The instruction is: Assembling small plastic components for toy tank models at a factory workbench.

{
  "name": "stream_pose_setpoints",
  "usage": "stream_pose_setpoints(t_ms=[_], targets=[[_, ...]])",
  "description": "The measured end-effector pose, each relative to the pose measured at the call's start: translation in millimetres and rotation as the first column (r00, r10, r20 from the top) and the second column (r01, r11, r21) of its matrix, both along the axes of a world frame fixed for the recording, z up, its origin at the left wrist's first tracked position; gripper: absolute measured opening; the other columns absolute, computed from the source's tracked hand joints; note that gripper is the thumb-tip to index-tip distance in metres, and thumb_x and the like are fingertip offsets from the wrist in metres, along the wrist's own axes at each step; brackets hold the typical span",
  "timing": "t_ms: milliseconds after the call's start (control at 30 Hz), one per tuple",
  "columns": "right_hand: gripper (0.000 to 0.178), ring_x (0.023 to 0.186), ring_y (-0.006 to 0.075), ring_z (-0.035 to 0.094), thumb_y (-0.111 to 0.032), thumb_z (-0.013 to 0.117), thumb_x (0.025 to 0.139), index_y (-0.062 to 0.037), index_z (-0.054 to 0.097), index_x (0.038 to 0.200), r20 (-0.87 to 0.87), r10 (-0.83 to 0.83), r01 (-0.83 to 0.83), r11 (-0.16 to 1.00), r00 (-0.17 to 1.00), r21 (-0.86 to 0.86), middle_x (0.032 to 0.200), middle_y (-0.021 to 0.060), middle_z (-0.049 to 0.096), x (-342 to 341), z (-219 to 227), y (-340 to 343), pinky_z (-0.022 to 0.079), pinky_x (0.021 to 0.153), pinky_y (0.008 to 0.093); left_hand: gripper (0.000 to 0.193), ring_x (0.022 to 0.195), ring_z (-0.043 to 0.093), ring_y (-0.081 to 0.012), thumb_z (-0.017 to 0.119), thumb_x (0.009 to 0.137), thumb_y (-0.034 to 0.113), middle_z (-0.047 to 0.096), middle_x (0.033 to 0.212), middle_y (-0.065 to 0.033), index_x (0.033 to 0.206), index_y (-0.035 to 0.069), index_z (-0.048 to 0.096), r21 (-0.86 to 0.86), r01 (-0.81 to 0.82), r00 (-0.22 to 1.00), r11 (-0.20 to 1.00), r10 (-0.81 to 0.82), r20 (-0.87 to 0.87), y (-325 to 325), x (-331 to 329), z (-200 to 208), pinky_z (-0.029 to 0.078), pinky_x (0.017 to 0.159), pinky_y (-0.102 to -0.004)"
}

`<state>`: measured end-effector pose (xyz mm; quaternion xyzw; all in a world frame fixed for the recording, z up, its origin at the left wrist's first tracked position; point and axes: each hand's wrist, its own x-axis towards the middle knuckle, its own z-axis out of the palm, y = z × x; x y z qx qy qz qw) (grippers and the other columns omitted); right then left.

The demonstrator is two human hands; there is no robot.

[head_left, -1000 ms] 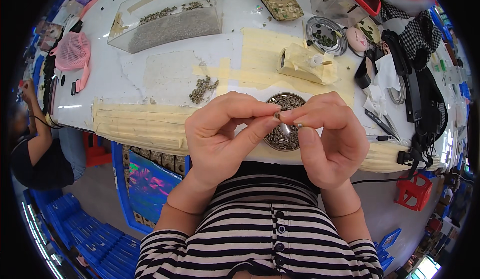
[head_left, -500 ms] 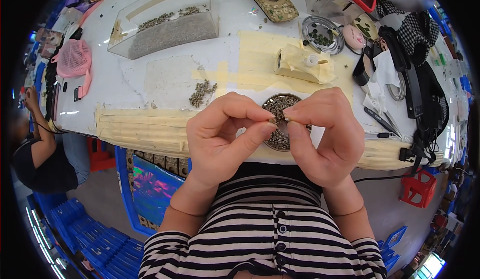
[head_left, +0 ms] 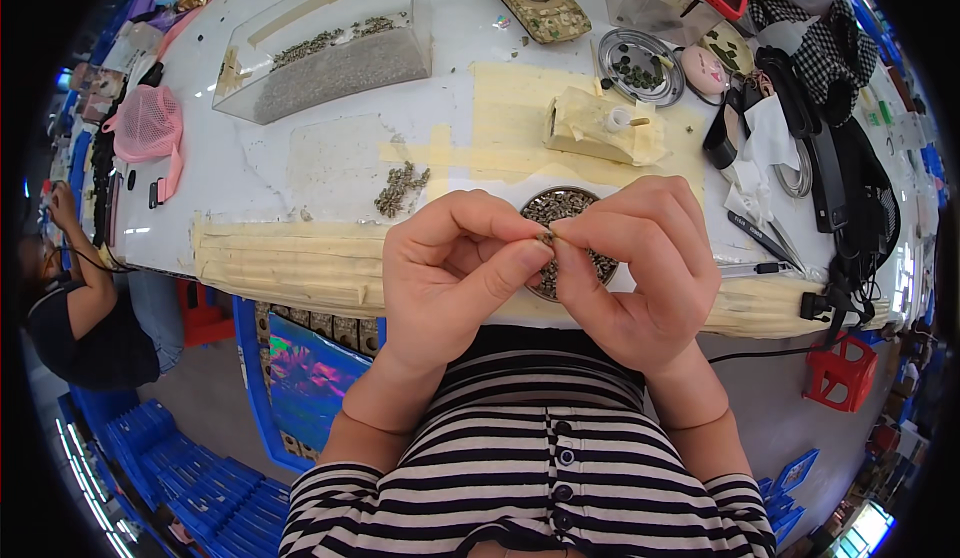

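My left hand [head_left: 455, 276] pinches a tiny camouflage-coloured part [head_left: 545, 239] between thumb and forefinger. Against it, my right hand [head_left: 645, 268] has thumb and forefinger pressed together; what they hold, if anything, is too small and covered to name. Both hands hover over a round dish [head_left: 528, 198] filled with small mottled parts, partly hidden by my fingers. To the left of the dish lies a loose pile of similar small parts [head_left: 400, 188]. Behind the dish sits a block wrapped in cream masking tape [head_left: 590, 133], with a white knob on it.
A clear plastic bin [head_left: 330, 88] of small parts stands far left. A camouflage model hull [head_left: 540, 3] and a metal dish of dark green pieces [head_left: 675, 83] lie at the back. Tweezers [head_left: 785, 243], black straps [head_left: 825, 173] and a pink mesh pouch [head_left: 145, 123] flank the work area.
My right hand has moved left, closing the gap so its fingertips meet those of my left hand at the tiny part. The left hand has barely shifted.
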<state>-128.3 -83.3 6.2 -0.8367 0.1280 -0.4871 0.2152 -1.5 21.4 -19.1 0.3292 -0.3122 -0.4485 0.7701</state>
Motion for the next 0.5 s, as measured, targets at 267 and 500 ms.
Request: stream_pose_setpoints(t_ms=[267,500], targets=[[0.029,0.067,0.0208,0.054,0.001,0.074,0.057,-0.0061,0.068,0.084,0.036,-0.039,0.044,0.988,0.999,-0.145,0.075,0.0015,0.06,2.4,-4.0,-1.2,0.044,0.058,0.0291,0.014,0.083,0.066,-0.0119,0.067,0.088,-0.006,0.068,0.094,-0.0101,0.101,-0.005,0.063,0.013,-0.002,1.0,1.0,0.003,-0.029,0.8,-1.0,0.1,0.056,0.075,-0.0237],[0.03,0.067,0.0201,0.055,-0.001,0.074,0.057,-0.0056,0.068,0.085,0.02,-0.038,0.041,0.978,0.999,-0.204,0.076,0.001,0.06,1.8,-3.1,-2.9,0.044,0.058,0.0291,0.013,0.082,0.066,-0.0115,0.068,0.088,-0.006,0.069,0.095,-0.0098,0.1,-0.005,0.063,0.024,-0.008,1.0,1.0,0.009,-0.022,1.7,-0.8,0.7,0.056,0.075,-0.0231]])
